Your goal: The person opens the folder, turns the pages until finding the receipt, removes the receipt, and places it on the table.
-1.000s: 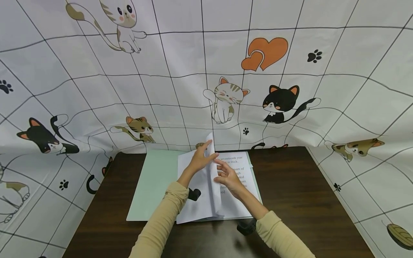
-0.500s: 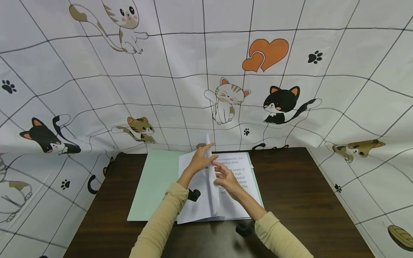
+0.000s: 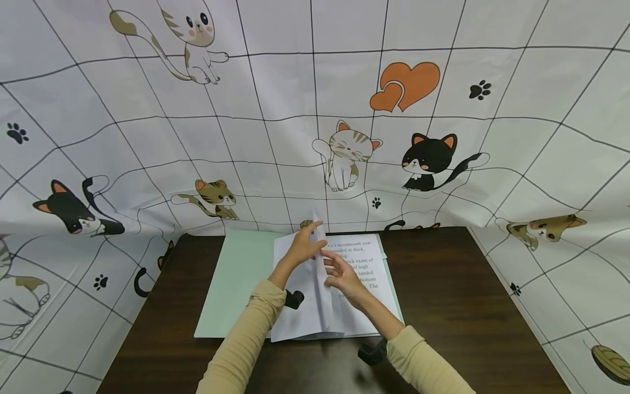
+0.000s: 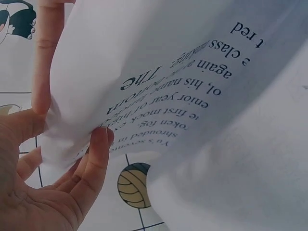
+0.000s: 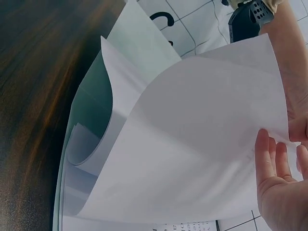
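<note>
An open pale green folder [image 3: 236, 284] lies on the dark table [image 3: 443, 306] with white sheets inside. One sheet [image 3: 322, 298] stands nearly upright at the middle. My left hand [image 3: 301, 249] pinches that sheet near its top edge. In the left wrist view the left hand's fingers [image 4: 96, 154] curl on the printed sheet [image 4: 168, 72]. My right hand [image 3: 342, 275] touches the sheet from the right with fairly straight fingers [image 5: 276, 187]. The lifted sheet [image 5: 192, 144] arches over the folder [image 5: 139, 48]. A printed page [image 3: 364, 271] lies flat beneath.
A cat-print cloth [image 3: 295, 109] hangs behind and around the table. Bare dark wood [image 5: 38, 72] shows to the right of the folder and along the near edge. Black wrist cameras [image 3: 371, 351] sit on both forearms.
The lifted sheet has swung a little further to the left and stands more upright. The right hand has followed it leftwards, uncovering more printed lines.
</note>
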### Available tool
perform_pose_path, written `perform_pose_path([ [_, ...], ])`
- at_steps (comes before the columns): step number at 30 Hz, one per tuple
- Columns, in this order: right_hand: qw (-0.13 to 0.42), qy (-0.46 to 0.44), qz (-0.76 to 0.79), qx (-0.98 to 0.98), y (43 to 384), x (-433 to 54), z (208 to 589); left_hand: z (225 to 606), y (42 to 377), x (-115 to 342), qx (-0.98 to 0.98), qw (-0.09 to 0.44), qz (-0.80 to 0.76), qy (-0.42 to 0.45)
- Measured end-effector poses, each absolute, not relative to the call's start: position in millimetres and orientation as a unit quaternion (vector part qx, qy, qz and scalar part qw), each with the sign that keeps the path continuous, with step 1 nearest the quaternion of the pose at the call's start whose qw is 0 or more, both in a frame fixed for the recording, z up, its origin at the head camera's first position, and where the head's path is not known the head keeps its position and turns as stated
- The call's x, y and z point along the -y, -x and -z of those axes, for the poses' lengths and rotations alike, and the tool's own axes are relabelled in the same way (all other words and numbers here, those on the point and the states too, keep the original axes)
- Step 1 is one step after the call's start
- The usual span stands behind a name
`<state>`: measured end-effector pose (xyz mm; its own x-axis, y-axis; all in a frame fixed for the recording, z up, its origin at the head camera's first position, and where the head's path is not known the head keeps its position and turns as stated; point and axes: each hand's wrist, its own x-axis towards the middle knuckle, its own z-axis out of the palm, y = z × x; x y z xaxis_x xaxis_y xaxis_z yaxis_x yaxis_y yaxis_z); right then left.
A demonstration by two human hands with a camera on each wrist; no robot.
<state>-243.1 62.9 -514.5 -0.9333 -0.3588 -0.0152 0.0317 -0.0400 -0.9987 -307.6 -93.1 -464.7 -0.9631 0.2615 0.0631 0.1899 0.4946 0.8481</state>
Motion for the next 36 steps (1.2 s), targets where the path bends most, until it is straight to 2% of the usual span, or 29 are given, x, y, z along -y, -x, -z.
perform_pose_path([
  [17, 0.160, 0.123, 0.702, -0.683, 240.1, -62.4, 523.4, 478.8, 306.4, 103.4, -0.842, 0.058, -0.531, -0.074],
  [36, 0.182, 0.124, 0.718, -0.660, 239.9, -65.7, 521.7, 487.5, 302.7, 115.1, -0.845, 0.020, -0.531, -0.064],
])
